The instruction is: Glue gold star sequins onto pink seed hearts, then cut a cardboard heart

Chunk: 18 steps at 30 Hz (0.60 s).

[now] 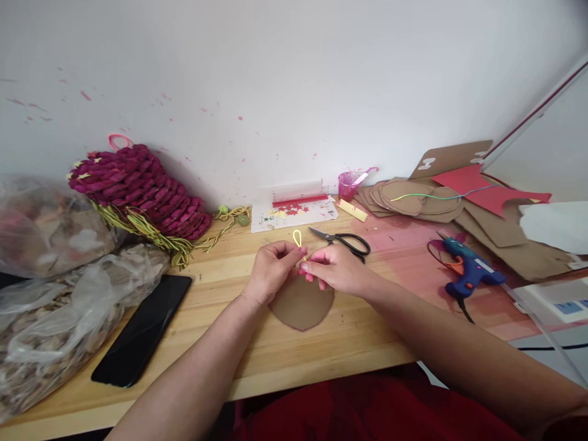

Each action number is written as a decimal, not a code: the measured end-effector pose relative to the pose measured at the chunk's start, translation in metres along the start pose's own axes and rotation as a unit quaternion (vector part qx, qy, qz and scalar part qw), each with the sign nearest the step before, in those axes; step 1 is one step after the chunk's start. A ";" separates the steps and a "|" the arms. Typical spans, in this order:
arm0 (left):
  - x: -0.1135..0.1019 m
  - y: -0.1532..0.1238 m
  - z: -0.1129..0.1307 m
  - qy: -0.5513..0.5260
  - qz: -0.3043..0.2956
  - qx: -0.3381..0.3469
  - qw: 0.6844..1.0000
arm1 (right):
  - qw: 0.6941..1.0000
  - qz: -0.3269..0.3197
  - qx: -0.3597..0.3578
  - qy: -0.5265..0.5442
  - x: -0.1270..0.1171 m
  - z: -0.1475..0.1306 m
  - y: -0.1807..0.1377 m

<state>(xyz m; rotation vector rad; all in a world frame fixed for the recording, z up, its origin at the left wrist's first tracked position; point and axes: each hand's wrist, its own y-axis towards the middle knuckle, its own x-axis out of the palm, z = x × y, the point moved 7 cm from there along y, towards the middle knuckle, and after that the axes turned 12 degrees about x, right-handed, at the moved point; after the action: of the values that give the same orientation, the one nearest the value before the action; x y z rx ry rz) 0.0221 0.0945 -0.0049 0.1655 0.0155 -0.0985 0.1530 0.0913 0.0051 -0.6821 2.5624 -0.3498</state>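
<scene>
Both my hands meet at the middle of the wooden table (349, 343). My left hand (271, 269) and my right hand (335, 269) pinch a thin yellow cord loop (297, 237) that sticks up between the fingertips. Under the hands lies a rounded brown cardboard piece (301, 306), partly covered by them. Black-handled scissors (342, 240) lie just beyond my right hand.
A blue glue gun (468, 272) lies at the right, with stacked cardboard cutouts (413, 199), red paper (482, 190) and a pink cup (348, 184) behind. A black phone (142, 331) and plastic bags (50, 294) sit left, magenta woven pieces (142, 193) by the wall, a star sticker sheet (294, 214) centre back.
</scene>
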 end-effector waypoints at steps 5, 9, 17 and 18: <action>-0.004 0.002 0.000 0.022 0.007 0.001 1.000 | 1.000 -0.002 0.006 0.001 0.000 0.002 0.001; -0.004 0.001 -0.002 0.037 -0.012 0.002 0.999 | 1.000 0.005 0.013 -0.011 0.003 0.002 0.001; -0.021 0.007 -0.005 0.065 0.044 0.010 0.997 | 0.998 -0.045 0.019 -0.024 0.009 0.006 0.004; -0.024 0.008 -0.005 0.061 0.060 0.014 0.996 | 0.998 -0.050 0.013 -0.029 0.010 0.005 0.003</action>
<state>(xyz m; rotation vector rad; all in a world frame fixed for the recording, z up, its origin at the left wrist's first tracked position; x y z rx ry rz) -0.0015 0.1054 -0.0075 0.2006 0.1266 0.0306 0.1469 0.0881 -0.0038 -0.8019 2.4707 -0.3891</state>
